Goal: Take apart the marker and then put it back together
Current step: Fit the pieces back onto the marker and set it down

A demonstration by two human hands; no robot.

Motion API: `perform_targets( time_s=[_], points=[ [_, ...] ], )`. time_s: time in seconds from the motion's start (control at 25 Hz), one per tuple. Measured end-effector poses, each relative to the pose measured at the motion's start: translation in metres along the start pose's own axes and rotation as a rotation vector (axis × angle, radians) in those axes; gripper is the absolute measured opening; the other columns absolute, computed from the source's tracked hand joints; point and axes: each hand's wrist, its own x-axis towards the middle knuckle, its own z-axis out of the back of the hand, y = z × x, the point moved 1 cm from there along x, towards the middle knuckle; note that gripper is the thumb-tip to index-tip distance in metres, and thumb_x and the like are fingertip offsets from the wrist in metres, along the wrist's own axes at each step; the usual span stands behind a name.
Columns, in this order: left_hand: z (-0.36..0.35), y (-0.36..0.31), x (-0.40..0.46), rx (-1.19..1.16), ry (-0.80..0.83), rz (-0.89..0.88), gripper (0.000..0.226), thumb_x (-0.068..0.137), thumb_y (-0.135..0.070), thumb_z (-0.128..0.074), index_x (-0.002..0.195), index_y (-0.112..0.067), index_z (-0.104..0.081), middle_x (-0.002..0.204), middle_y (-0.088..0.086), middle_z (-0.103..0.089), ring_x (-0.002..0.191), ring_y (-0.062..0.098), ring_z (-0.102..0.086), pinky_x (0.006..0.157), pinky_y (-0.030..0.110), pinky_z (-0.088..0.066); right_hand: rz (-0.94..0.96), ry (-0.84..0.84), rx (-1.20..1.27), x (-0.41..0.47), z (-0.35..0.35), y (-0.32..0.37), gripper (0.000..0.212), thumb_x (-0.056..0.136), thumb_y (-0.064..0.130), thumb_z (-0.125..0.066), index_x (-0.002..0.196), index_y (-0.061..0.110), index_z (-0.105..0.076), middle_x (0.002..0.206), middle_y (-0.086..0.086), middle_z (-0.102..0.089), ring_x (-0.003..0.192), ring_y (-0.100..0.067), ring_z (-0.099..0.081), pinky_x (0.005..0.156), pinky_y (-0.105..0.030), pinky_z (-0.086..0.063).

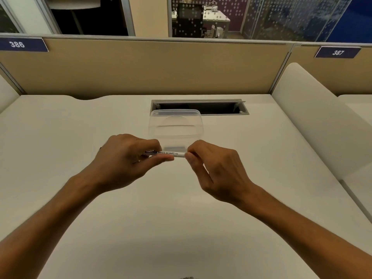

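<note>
1. White marker (170, 153) w/ "WHITE BOARD" print, held level above the desk (141, 218), roughly centre of view, not touching the surface.
2. L hand (124, 158): closed round the marker's left part. Thumb runs along under the barrel, fingers curl over the top. That end of the marker is hidden inside the grip.
3. R hand (217, 170): fingertips pinched shut on the marker's right end. Cap vs barrel end: can't tell, fingers cover it.
4. Visible barrel section between the 2 hands looks like one piece; no gap seen. Label faces up toward the cam.
5. Both forearms come in from the bottom corners, wrists off the desk.
6. Clear plastic tub (176, 127) w/ lid on sits on the desk just behind the hands, upright. Its near edge is partly hidden by the marker and fingers. Contents: can't tell.
7. Cable slot (221, 107) w/ grey frame is cut into the desk behind the tub; tub's far edge overlaps the slot in view.
8. Tan partition (161, 67) at the back of the desk. Blue tags: "386" (18, 44) at left, "387" (337, 52) at right.
</note>
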Motion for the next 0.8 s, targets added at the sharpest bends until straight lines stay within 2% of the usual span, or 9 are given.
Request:
perform_targets(
  time_s=[0.12,0.24,0.32,0.44,0.52,0.6,0.72,0.8],
  points=[
    [0.0024,-0.0013,-0.0002,-0.118,0.010,0.008,0.044,0.085,-0.057,-0.050,0.078,-0.019,-0.073,0.045,-0.009,-0.048,0.040,0.009,-0.037,0.040,0.028,-0.031,0.140,-0.042,-0.056,-0.0002,0.0003,-0.0024,0.035,0.100,0.025,-0.038,0.082,0.005,-0.061,0.068,-0.005,-0.059,0.049,-0.015,-0.041,0.044,-0.022,-0.029],
    [0.0032,-0.0054,0.0007,-0.097,-0.038,-0.022,0.041,0.084,-0.053,-0.054,0.077,-0.018,-0.074,0.048,-0.010,-0.050,0.040,0.011,-0.038,0.038,0.031,-0.034,0.098,-0.043,0.039,0.0002,0.0003,0.0003,0.033,0.100,0.023,-0.038,0.077,0.008,-0.057,0.065,0.001,-0.051,0.051,-0.011,-0.033,0.047,-0.022,-0.027],
    [0.0039,-0.0058,0.0002,0.053,-0.083,-0.068,0.042,0.086,-0.052,-0.054,0.075,-0.016,-0.073,0.051,-0.006,-0.057,0.038,0.016,-0.043,0.036,0.027,-0.037,-0.119,0.019,0.293,0.0007,-0.0029,0.0040,0.030,0.100,0.023,-0.039,0.072,0.016,-0.047,0.060,0.007,-0.042,0.050,-0.013,-0.033,0.046,-0.027,-0.028],
    [0.0003,-0.0041,-0.0036,0.334,-0.085,-0.170,0.040,0.089,-0.047,-0.055,0.074,-0.014,-0.070,0.056,-0.001,-0.065,0.035,0.022,-0.047,0.040,0.019,-0.030,-0.692,0.282,0.928,0.0081,-0.0025,0.0041,0.042,0.102,0.024,-0.038,0.060,0.023,-0.046,0.052,0.010,-0.037,0.047,-0.011,-0.036,0.048,-0.025,-0.031],
    [-0.0028,-0.0040,-0.0050,0.354,-0.091,-0.183,0.039,0.089,-0.046,-0.055,0.072,-0.013,-0.069,0.055,-0.001,-0.065,0.034,0.021,-0.047,0.043,0.017,-0.025,-0.855,0.396,1.047,0.0091,0.0006,0.0008,0.048,0.101,0.026,-0.037,0.054,0.025,-0.046,0.050,0.011,-0.037,0.045,-0.010,-0.038,0.049,-0.022,-0.033],
    [-0.0050,-0.0044,-0.0037,0.274,-0.091,-0.153,0.042,0.089,-0.049,-0.052,0.072,-0.014,-0.069,0.054,-0.001,-0.064,0.035,0.022,-0.050,0.039,0.019,-0.033,-0.759,0.342,0.944,0.0082,0.0018,0.0011,0.045,0.101,0.027,-0.038,0.058,0.021,-0.046,0.050,0.009,-0.040,0.046,-0.012,-0.042,0.048,-0.023,-0.037],
    [-0.0043,-0.0037,-0.0022,0.149,-0.086,-0.088,0.048,0.089,-0.054,-0.047,0.074,-0.014,-0.069,0.055,0.000,-0.065,0.040,0.023,-0.055,0.039,0.030,-0.045,-0.288,0.093,0.315,0.0017,0.0001,0.0033,0.032,0.100,0.028,-0.042,0.071,0.018,-0.049,0.056,0.005,-0.047,0.048,-0.016,-0.044,0.045,-0.032,-0.038],
    [-0.0017,-0.0041,-0.0023,0.086,-0.082,-0.059,0.046,0.087,-0.054,-0.048,0.074,-0.015,-0.070,0.053,-0.005,-0.061,0.040,0.012,-0.048,0.041,0.024,-0.041,-0.024,0.007,0.006,-0.0004,0.0020,0.0013,0.024,0.099,0.026,-0.043,0.081,0.015,-0.057,0.065,0.003,-0.054,0.049,-0.015,-0.044,0.043,-0.030,-0.036]
  ],
)
